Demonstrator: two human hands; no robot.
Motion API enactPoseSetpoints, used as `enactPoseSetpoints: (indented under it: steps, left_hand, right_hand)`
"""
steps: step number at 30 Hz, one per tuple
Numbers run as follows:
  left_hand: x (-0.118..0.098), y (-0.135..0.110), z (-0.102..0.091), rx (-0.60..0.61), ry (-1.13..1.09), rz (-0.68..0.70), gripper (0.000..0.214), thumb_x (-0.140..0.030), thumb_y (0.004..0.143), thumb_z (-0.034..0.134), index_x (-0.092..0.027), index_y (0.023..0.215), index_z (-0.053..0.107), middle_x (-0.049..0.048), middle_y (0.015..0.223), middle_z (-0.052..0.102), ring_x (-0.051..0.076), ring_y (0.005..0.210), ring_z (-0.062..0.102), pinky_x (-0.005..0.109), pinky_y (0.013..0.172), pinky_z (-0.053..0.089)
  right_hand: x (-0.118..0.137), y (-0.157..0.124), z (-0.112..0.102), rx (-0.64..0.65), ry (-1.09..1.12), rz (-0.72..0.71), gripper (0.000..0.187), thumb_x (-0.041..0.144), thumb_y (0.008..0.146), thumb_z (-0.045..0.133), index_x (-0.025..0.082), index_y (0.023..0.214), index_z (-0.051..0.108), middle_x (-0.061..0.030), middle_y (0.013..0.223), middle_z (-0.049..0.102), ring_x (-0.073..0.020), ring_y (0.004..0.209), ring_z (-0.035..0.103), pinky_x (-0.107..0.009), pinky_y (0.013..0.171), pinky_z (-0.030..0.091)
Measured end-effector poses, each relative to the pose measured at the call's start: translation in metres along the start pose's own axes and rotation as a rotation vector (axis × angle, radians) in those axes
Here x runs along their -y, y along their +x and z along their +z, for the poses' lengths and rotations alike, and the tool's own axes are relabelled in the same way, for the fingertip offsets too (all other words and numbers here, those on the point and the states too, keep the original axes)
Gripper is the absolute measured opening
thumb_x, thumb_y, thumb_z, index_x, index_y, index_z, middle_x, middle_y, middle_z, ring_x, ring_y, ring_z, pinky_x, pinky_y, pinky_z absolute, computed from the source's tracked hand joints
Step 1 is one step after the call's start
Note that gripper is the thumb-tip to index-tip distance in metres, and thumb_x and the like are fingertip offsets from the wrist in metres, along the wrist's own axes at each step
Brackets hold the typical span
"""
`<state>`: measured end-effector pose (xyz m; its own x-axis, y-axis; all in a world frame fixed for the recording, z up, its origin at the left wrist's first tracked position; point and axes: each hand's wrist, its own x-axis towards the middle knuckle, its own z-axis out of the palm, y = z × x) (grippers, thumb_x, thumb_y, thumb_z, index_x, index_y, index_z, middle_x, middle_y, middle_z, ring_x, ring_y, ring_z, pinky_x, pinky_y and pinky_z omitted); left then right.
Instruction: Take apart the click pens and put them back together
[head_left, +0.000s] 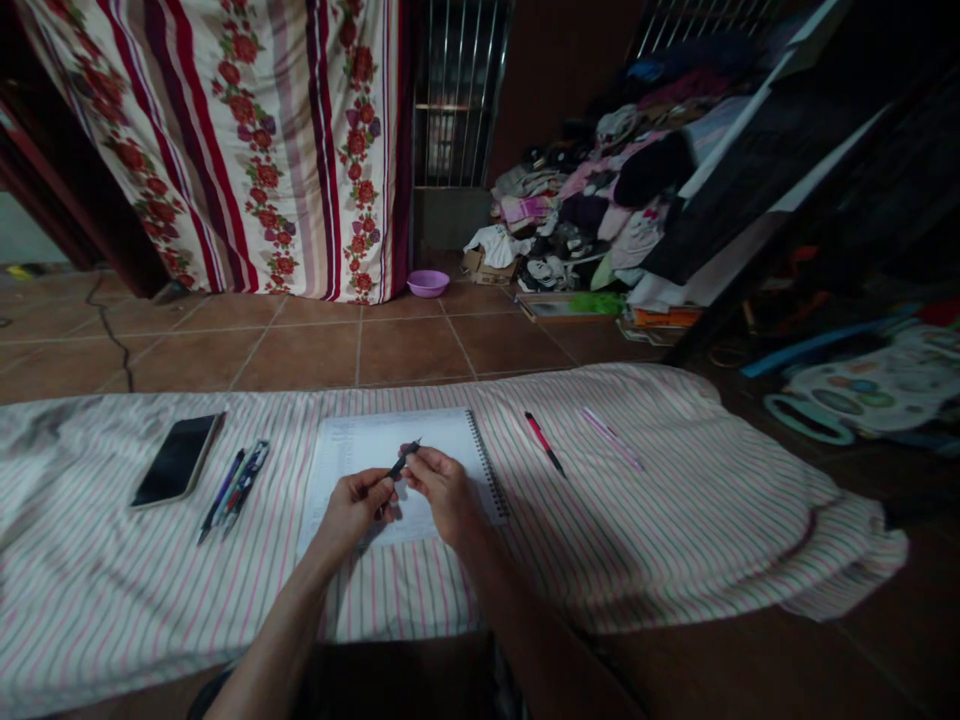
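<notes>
Both of my hands meet above an open spiral notebook (360,440). A dark pen (403,458) is held between them, its tip slanting up to the right. My left hand (360,500) pinches the pen's lower end. Near the tip, the fingers of my right hand (442,485) are closed on the same pen. To the right of the notebook lie a red and black pen (544,444) and a pale pink pen (611,438). Left of it, several pens (236,488) lie side by side, with a dark-screened phone (178,460) beyond them.
A striped cloth (660,520) covers the low surface under these things. Past it is a tiled floor (315,340) with a purple basin (427,284) by a floral curtain (262,150). A heap of clothes (592,200) lies at the back right, with a colourful plastic item (870,385) nearer.
</notes>
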<state>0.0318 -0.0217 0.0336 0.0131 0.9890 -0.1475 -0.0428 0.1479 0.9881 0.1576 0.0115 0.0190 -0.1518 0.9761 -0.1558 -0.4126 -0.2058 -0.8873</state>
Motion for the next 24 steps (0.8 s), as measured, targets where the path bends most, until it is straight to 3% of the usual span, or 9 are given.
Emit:
enactPoseSetpoints:
  steps: [8,14,24]
  left_hand:
    - [0.004,0.002,-0.004,-0.016,0.033,0.016,0.026,-0.037,0.065,0.066,-0.012,0.070,0.065,-0.0009,0.052,0.056,0.009,0.043,0.048,0.023,0.047,0.035]
    - [-0.003,0.002,-0.008,0.063,-0.010,-0.008,0.030,-0.041,0.066,0.065,-0.012,0.063,0.062,-0.0005,0.045,0.053,0.008,0.040,0.044,0.022,0.046,0.031]
    - [0.006,0.004,-0.007,0.064,0.086,0.028,0.031,-0.043,0.070,0.062,-0.012,0.064,0.061,-0.0008,0.045,0.052,0.008,0.043,0.043,0.023,0.047,0.031]
  right_hand:
    - [-0.001,0.002,0.004,-0.033,-0.077,0.006,0.024,0.038,0.062,0.071,0.016,0.063,0.060,0.0032,0.058,0.058,-0.0087,0.054,0.051,-0.024,0.060,0.042]
    - [0.006,-0.001,0.007,0.037,0.052,0.071,0.038,0.035,0.060,0.072,0.018,0.094,0.064,-0.0033,0.091,0.066,-0.0071,0.059,0.054,-0.023,0.059,0.042]
    - [0.001,0.004,0.004,-0.069,-0.164,0.010,0.026,0.036,0.061,0.070,0.013,0.071,0.061,0.0026,0.053,0.058,-0.0074,0.047,0.048,-0.021,0.049,0.037]
